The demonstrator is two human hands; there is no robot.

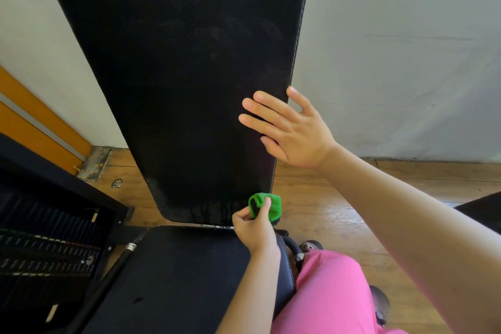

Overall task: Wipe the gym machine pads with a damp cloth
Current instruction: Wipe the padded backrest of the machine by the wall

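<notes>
A tall black back pad [173,68] rises in front of me, with a black seat pad [173,274] below it. Wet streaks show along the back pad's lower edge. My left hand [253,228] grips a bunched green cloth [271,207] at the back pad's lower right corner, just above the seat. My right hand [287,127] rests flat with straight fingers on the back pad's right edge, higher up, one finger over the edge.
A black weight stack and frame [48,247] stands at the left. A black bar [116,266] runs beside the seat. My pink trouser leg [330,293] is at the lower right. Wooden floor [325,209] and pale wall [393,49] lie behind.
</notes>
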